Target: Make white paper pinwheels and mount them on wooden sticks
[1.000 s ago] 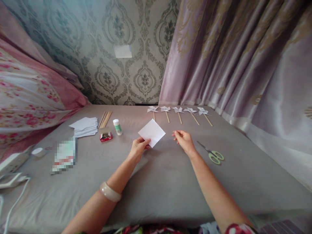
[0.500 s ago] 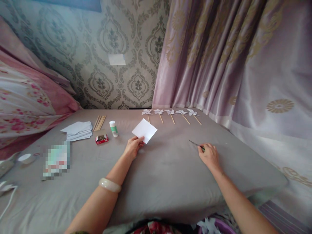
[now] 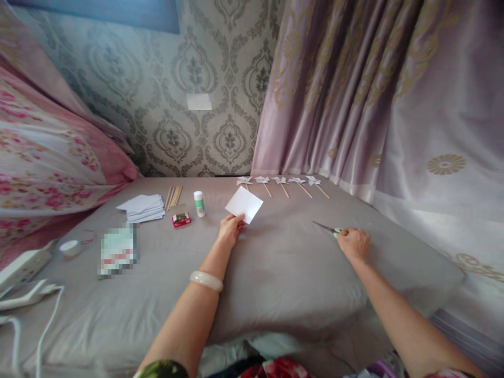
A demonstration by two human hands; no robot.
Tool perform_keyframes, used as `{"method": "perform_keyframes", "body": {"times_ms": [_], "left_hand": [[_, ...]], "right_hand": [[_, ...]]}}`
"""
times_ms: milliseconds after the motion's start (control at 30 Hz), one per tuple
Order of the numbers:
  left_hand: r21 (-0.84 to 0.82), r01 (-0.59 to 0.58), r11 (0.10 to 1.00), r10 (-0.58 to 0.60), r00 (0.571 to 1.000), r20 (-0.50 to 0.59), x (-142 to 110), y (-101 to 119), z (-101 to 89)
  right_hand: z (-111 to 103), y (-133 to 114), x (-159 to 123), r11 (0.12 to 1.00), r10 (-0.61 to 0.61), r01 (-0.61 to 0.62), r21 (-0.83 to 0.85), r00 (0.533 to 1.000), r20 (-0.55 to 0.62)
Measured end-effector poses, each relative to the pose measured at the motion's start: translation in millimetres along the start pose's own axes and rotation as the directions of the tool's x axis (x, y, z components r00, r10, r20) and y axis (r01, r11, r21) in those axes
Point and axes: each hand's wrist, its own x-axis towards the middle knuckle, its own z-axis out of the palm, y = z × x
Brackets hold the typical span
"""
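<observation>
A square sheet of white paper (image 3: 244, 203) is pinched at its lower corner by my left hand (image 3: 231, 229), which is closed with the thumb on top. My right hand (image 3: 355, 243) is closed round the handles of a pair of scissors (image 3: 326, 227). The blades point left and look shut, low over the grey sheet. Paper and scissors are apart. Beyond them, several paper pinwheels (image 3: 280, 180) on wooden sticks lie in a row near the far edge.
Left of the paper stand a glue stick (image 3: 199, 205) and a small red box (image 3: 181, 219). Wooden sticks (image 3: 174, 197) and a stack of white paper (image 3: 145, 208) lie further left. A blurred packet (image 3: 118, 251), a white round roll (image 3: 70, 248) and a power strip (image 3: 24, 269) are nearer.
The view has turned left, so most things sit further right in it. My right hand has shifted on the scissors, whose green handle now shows more. The left hand keeps the paper.
</observation>
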Motion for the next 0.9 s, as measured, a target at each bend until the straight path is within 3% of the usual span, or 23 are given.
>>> {"method": "perform_keyframes", "body": {"times_ms": [233,467,700,767,900], "left_hand": [[-0.029,-0.002,1.0,0.001,1.0,-0.028,4.5,1.7,-0.1],[-0.044,-0.009,0.999,0.007,0.999,-0.048,3.5,4.4,0.5],[-0.043,-0.029,0.999,0.028,0.999,-0.024,-0.3,5.3,2.9],[-0.048,-0.047,0.998,0.047,0.999,-0.02,-1.2,5.5,4.4],[-0.042,-0.061,0.997,0.061,0.998,-0.008,-3.2,5.2,7.2]], "right_hand": [[-13.5,4.9,7.3,0.992,-0.127,0.126,0.017,0.97,0.209],[-39.4,18.6,24.2,0.983,-0.182,0.171,0.07,0.83,0.528],[-60.8,14.5,35.3,0.985,-0.16,0.155,0.075,0.663,0.731],[-63.5,13.3,34.8,0.987,-0.151,0.146,0.073,0.64,0.754],[-64.1,16.9,30.3,0.984,-0.168,0.149,0.094,0.636,0.753]]}}
